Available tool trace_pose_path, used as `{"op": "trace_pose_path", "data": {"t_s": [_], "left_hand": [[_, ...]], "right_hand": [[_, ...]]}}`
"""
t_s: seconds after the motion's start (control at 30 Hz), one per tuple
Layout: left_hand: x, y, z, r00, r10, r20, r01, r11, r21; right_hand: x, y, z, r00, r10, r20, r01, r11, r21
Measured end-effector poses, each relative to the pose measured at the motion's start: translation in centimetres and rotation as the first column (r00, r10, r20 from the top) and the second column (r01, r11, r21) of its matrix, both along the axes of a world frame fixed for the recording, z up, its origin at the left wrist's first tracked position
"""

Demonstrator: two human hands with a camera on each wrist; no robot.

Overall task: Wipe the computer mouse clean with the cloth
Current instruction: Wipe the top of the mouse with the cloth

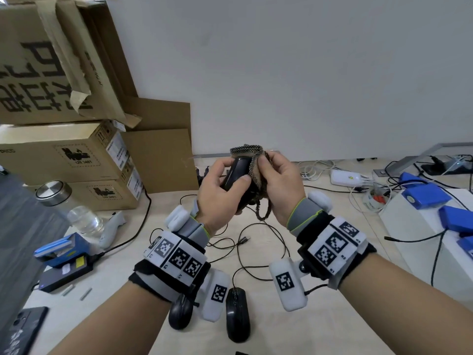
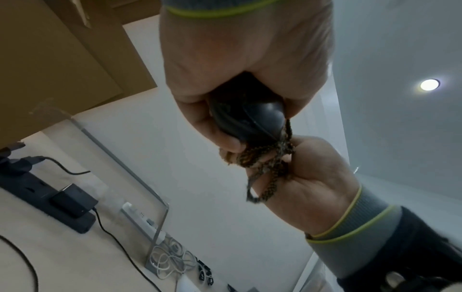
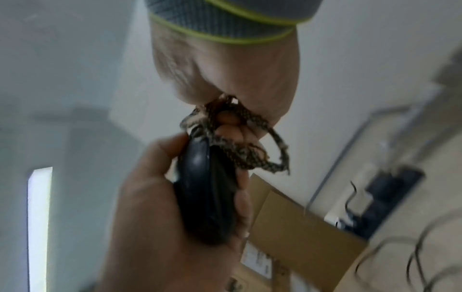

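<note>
The left hand [image 1: 220, 190] is gripping a black oval computer mouse [image 1: 236, 175], fingers curled round its body, lifted clear above the pale wooden bench [image 1: 320, 316]. The right hand [image 1: 279, 185] is pinching a brown-and-grey woven cloth [image 1: 252, 162] bunched against the mouse's side. A clear glass jar with a steel lid [image 1: 69, 208] is standing at the left, with what looks like water in it. 2 more black mice [image 1: 236, 316] are lying on the bench among black cables [image 1: 256, 242]. Stacked brown cardboard boxes [image 1: 64, 155] are sitting against the white wall [image 1: 307, 73].
</note>
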State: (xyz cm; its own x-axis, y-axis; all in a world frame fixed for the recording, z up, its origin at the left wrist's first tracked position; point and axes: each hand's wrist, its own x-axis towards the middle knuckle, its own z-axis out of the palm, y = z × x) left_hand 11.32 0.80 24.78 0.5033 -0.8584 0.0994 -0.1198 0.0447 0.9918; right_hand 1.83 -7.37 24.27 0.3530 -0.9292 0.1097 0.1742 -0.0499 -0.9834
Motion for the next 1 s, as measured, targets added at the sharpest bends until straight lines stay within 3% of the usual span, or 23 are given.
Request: {"op": "trace_pose_path", "data": {"t_s": [0.07, 0.13, 0.2, 0.37, 0.57, 0.67, 0.83, 0.9, 1.0], "left_hand": [[0.3, -0.1, 0.1, 0.999, 0.04, -0.007, -0.04, 0.999, -0.005], [0.7, -0.1, 0.2, 0.997, 0.075, 0.021, -0.075, 0.997, -0.021], [0.8, -0.2, 0.2, 0.994, 0.101, 0.045, -0.1, 0.995, -0.025], [0.8, -0.2, 0.3, 0.986, 0.135, 0.102, -0.128, 0.989, -0.07], [0.9, 0.0, 0.1, 0.972, 0.079, 0.221, -0.051, 0.99, -0.128], [0.8, 0.0, 0.0, 0.975, 0.093, 0.201, -0.066, 0.988, -0.139], [1.2, -0.3, -0.2, 0.967, 0.173, 0.189, -0.149, 0.979, -0.137], [1.5, -0.3, -0.2, 0.962, 0.18, 0.206, -0.152, 0.978, -0.143], [1.4, -0.2, -0.1, 0.95, 0.179, 0.257, -0.141, 0.977, -0.162]], "right_hand": [[-0.4, 0.0, 0.8, 0.982, 0.114, 0.152, -0.147, 0.962, 0.232], [-0.8, 0.1, 1.1, 0.953, 0.163, 0.256, -0.239, 0.922, 0.305], [-0.9, 0.5, 1.0, 0.947, 0.193, 0.256, -0.253, 0.94, 0.229], [0.0, 1.7, 0.0, 0.993, 0.087, 0.078, -0.082, 0.995, -0.064], [0.1, 1.4, 0.1, 0.998, 0.023, 0.055, -0.02, 0.998, -0.058], [0.4, 1.4, 0.4, 0.998, 0.008, 0.068, -0.005, 0.999, -0.042], [-0.2, 1.6, 1.1, 0.926, 0.211, 0.314, -0.288, 0.931, 0.224], [-0.3, 1.6, 0.8, 0.932, 0.234, 0.277, -0.288, 0.942, 0.173], [0.0, 1.7, 0.3, 0.977, 0.153, 0.15, -0.16, 0.986, 0.039]]}}
